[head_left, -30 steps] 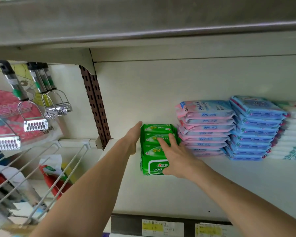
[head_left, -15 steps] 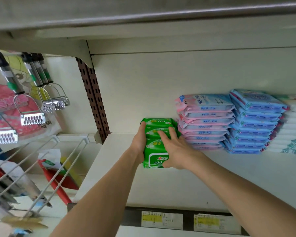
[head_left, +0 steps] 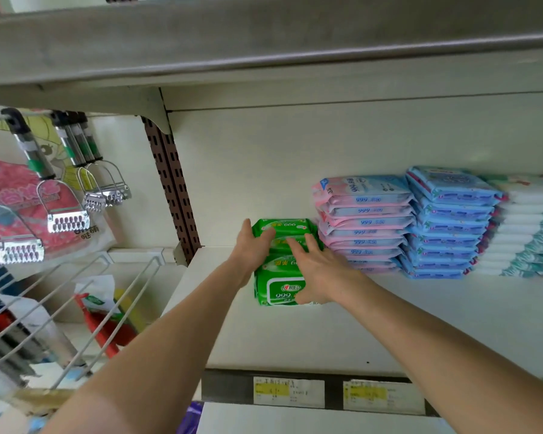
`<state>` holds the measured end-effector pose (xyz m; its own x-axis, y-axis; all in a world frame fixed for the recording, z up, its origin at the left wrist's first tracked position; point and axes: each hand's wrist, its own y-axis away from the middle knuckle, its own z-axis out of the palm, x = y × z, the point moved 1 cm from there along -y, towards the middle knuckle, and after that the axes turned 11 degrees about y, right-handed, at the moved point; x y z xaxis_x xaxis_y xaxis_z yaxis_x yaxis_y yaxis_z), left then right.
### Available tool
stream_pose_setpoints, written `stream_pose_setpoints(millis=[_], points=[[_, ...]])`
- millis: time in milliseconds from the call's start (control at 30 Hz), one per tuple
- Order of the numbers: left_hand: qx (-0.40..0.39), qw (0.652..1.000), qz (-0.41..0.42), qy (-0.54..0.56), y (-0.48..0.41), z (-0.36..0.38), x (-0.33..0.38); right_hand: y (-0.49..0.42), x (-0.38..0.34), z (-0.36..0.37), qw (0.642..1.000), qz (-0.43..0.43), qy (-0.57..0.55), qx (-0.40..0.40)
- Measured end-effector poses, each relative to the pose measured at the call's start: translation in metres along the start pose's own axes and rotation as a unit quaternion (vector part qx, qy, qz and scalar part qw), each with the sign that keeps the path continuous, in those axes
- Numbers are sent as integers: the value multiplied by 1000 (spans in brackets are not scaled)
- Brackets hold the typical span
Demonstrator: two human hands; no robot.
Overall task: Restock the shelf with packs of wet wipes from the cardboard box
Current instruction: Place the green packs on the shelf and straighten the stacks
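Note:
A short stack of green wet wipe packs [head_left: 281, 277] stands on the white shelf [head_left: 295, 336], just left of the pink stack. My left hand [head_left: 250, 250] grips the stack's left side, its thumb lying across the top pack's front. My right hand [head_left: 322, 272] presses on the front right of the stack with spread, straight fingers, hiding part of the labels. The cardboard box is out of view.
To the right stand taller stacks of pink packs [head_left: 362, 222], blue packs [head_left: 445, 223] and white packs [head_left: 527, 227]. A brown slotted upright [head_left: 170, 189] bounds the shelf on the left, with hanging metal tools [head_left: 68, 219] and a wire basket [head_left: 44, 311] beyond. Another shelf [head_left: 264, 48] hangs overhead.
My left hand went from lying flat against the stack's side to gripping it with the thumb over the front. The green stack now sits closer to the pink packs.

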<state>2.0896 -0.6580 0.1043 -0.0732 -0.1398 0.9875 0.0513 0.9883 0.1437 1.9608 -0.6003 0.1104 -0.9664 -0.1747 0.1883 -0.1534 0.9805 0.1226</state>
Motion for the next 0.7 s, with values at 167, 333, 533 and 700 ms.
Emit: stream_pose_setpoints(millis=[167, 333, 533, 700], points=[[-5, 936, 218, -277, 0, 32, 54, 32, 44, -30, 988, 30, -6, 152], [-69, 795, 306, -520, 2, 98, 84, 42, 110, -56, 963, 149, 19, 223], [-105, 755, 296, -576, -21, 134, 80, 19, 133, -53, 983, 153, 19, 104], [-124, 751, 280, -585, -30, 135, 80, 6, 136, -51, 986, 140, 4, 88]])
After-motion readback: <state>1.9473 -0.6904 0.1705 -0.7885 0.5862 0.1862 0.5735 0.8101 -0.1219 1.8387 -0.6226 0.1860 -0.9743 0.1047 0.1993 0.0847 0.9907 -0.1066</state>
